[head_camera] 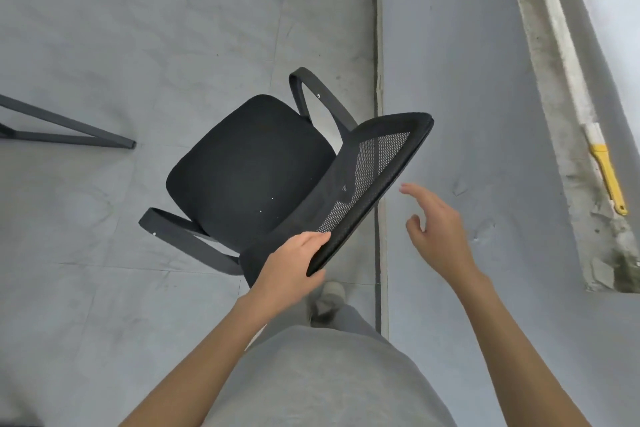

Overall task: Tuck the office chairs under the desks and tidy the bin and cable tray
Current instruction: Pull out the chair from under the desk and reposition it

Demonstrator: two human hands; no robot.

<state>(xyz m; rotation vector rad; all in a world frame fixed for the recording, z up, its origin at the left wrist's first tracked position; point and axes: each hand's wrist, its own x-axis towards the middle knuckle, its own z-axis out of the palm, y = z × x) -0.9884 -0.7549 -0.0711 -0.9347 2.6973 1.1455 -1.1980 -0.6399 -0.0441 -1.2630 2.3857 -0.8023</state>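
A black office chair [249, 166] with a padded seat, mesh backrest and two looped armrests stands on the grey floor in front of me, seen from above. My left hand [291, 260] grips the near lower corner of the backrest's top edge. My right hand [436, 225] hovers open to the right of the backrest, fingers spread, not touching it. The chair's base and wheels are hidden under the seat. No desk top, bin or cable tray is in view.
Dark metal desk legs [69, 135] reach in at the left edge. A floor seam [379, 184] runs top to bottom beside the chair. A concrete ledge [568, 114] at right carries a yellow-handled tool [609, 180]. My shoe [329, 298] is just behind the chair.
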